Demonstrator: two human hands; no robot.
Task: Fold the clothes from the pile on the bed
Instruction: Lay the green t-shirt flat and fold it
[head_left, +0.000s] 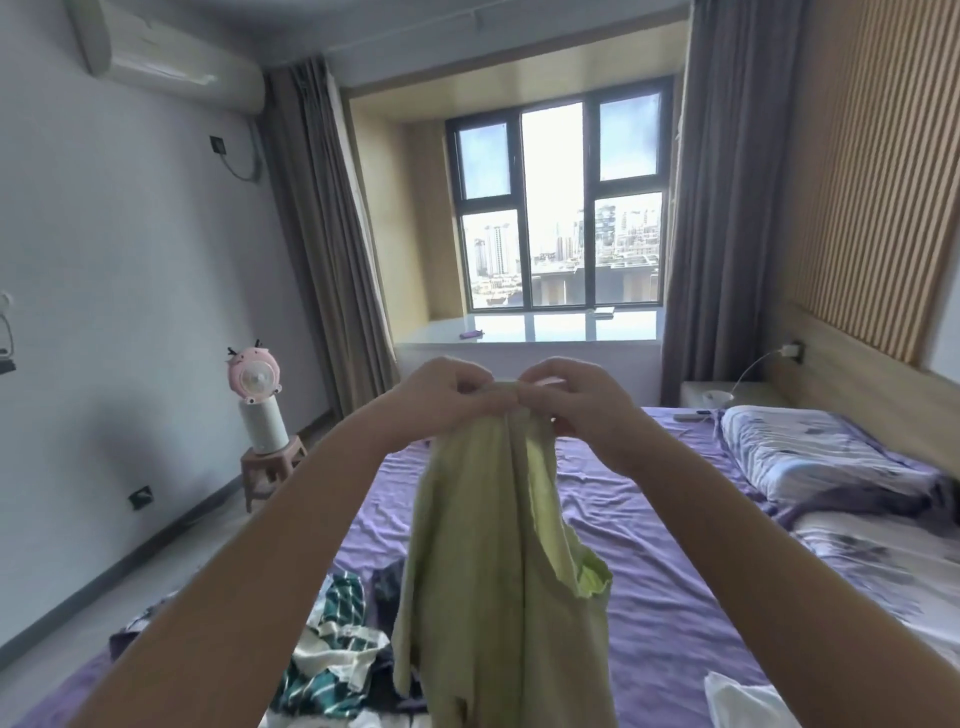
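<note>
Purple sheets cover the bed (665, 597), which fills the lower part of the head view and runs away toward the window (558, 208) in the far wall. Above the bed, both arms reach forward and the 2 hands meet side by side in front of the window sill. The left hand (441, 395) and the right hand (576, 400) are each closed in a pinch on the top edge of a pale green garment (493, 561), fingertips almost touching one another. The garment hangs straight down from that grip, its long axis vertical, top edge at the hands and the loose lower end dropping out of view at the bottom, nearer the camera than the window. It is bunched into lengthwise folds, and 1 brighter green opening, which may be a sleeve or armhole, shows on its right side. Beneath and to the left of the garment, on the bed, lies the pile of clothes (332, 654), with a green-and-white striped piece on top. Right of the garment, pillows (810, 457) with a printed pattern lie along the bed's head.
</note>
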